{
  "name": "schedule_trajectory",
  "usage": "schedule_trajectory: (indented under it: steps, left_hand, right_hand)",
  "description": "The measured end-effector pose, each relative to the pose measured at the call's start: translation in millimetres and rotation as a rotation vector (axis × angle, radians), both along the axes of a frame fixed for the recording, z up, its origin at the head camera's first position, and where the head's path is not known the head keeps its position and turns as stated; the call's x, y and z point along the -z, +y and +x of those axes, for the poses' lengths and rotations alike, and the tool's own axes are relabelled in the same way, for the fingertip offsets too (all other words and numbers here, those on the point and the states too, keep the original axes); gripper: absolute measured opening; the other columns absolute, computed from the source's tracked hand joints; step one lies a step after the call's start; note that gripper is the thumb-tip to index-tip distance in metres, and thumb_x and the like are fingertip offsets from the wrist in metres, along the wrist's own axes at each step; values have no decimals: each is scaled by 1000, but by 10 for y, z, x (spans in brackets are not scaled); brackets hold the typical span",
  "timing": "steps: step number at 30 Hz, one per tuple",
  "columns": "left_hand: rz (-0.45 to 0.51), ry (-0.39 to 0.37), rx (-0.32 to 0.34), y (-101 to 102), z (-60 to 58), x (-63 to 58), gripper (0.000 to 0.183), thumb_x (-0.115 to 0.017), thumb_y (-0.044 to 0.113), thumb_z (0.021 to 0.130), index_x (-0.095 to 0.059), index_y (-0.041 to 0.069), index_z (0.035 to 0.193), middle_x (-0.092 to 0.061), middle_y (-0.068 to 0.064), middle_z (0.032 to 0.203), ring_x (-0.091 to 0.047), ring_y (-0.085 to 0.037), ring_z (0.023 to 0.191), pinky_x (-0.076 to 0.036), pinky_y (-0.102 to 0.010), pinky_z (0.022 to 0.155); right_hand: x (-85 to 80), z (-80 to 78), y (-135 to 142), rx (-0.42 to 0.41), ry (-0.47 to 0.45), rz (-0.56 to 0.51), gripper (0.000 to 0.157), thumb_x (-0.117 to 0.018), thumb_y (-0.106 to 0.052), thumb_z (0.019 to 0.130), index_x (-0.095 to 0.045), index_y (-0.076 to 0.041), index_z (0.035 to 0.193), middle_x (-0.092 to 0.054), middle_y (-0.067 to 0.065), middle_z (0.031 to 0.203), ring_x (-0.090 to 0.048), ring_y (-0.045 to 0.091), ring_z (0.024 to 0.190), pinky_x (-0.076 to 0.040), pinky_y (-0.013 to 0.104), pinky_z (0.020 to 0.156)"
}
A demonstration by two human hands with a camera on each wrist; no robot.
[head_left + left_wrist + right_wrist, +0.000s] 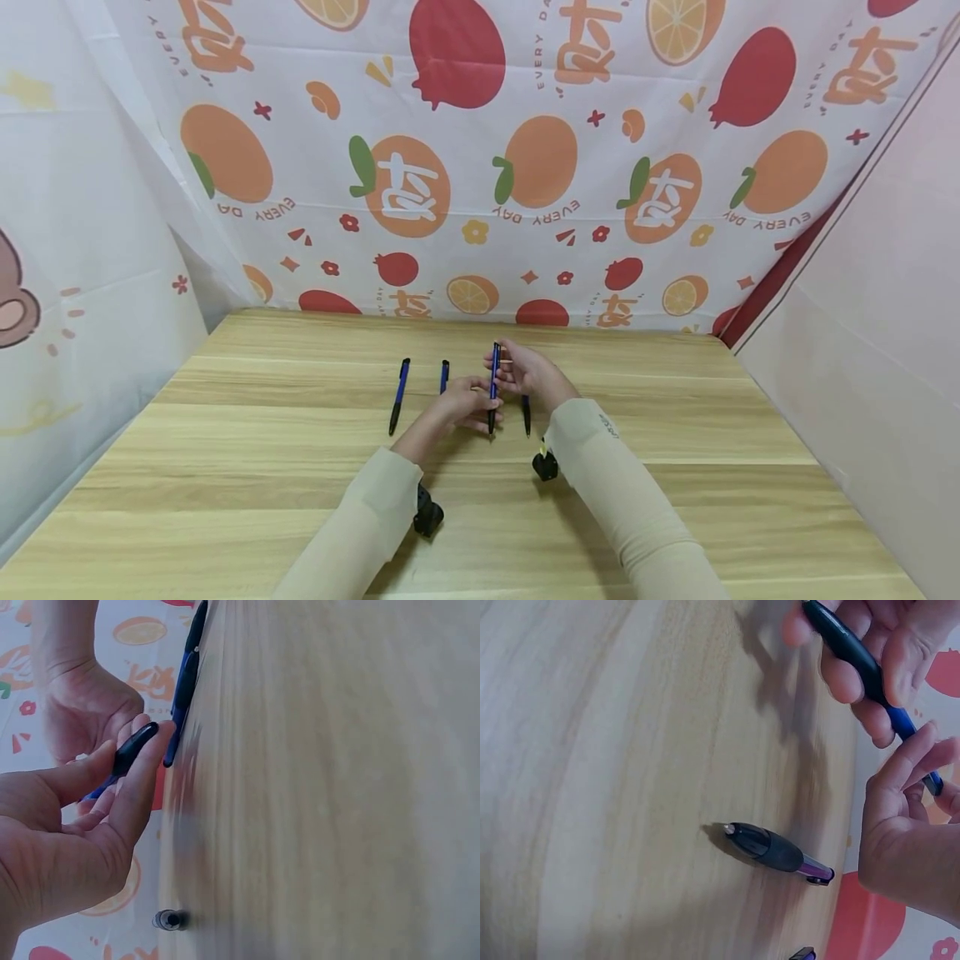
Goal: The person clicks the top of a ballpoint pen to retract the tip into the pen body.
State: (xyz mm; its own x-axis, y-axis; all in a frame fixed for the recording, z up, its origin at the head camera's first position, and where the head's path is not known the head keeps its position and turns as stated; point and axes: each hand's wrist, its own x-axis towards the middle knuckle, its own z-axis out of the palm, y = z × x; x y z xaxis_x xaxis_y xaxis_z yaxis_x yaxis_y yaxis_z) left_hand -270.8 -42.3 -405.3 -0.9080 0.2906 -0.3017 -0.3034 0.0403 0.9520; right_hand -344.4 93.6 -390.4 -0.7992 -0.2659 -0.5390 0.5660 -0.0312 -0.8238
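Note:
A blue pen point(494, 379) with a black grip is held upright-looking in the head view, between both hands above the table. My left hand point(467, 402) pinches its black grip point(136, 748) between thumb and fingers, near the tip. Higher up, my right hand point(525, 371) holds the blue barrel's other end with its fingertips, as the right wrist view also shows point(907, 847). Another pen point(527, 415) lies partly hidden beneath the right hand. Beyond the left hand lies a pen point(445, 375), its lower part covered.
Farther left on the wooden table point(262, 467) lies one more blue pen point(400, 396). Black wrist cameras point(428, 512) hang below the sleeves. A fruit-print cloth point(480, 250) rises along the table's back edge. At the right wrist view's bottom edge, a pen end point(804, 954) shows.

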Motion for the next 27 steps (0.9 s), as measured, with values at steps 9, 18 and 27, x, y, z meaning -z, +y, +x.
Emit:
schedule_trajectory:
  steps: [9,18,27]
  left_hand:
    - [-8,14,28,-6,16,-21,32,-50,-2,92,-42,-10,122,-59,-27,107,-62,-37,90,-53,-42,68]
    - [-18,5,25,35,33,-89,31,-51,-2,92,-41,-12,119,-58,-32,103,-61,-38,91,-53,-42,71]
    - [-220,38,-3,101,8,-81,27,-57,-3,88,-46,-10,112,-61,-23,91,-64,-27,66,-55,-35,61]
  right_hand:
    - [-14,0,-8,-10,14,25,47,-39,-43,97,-58,-1,108,-63,2,80,-48,7,55,-48,19,56]
    - [-10,0,-2,-6,31,35,27,-46,-25,97,-55,-1,104,-64,6,88,-52,10,62,-48,20,59]
    - [10,0,-27,54,56,46,12,-52,-10,93,-58,1,93,-59,11,88,-58,15,66,-53,24,66]
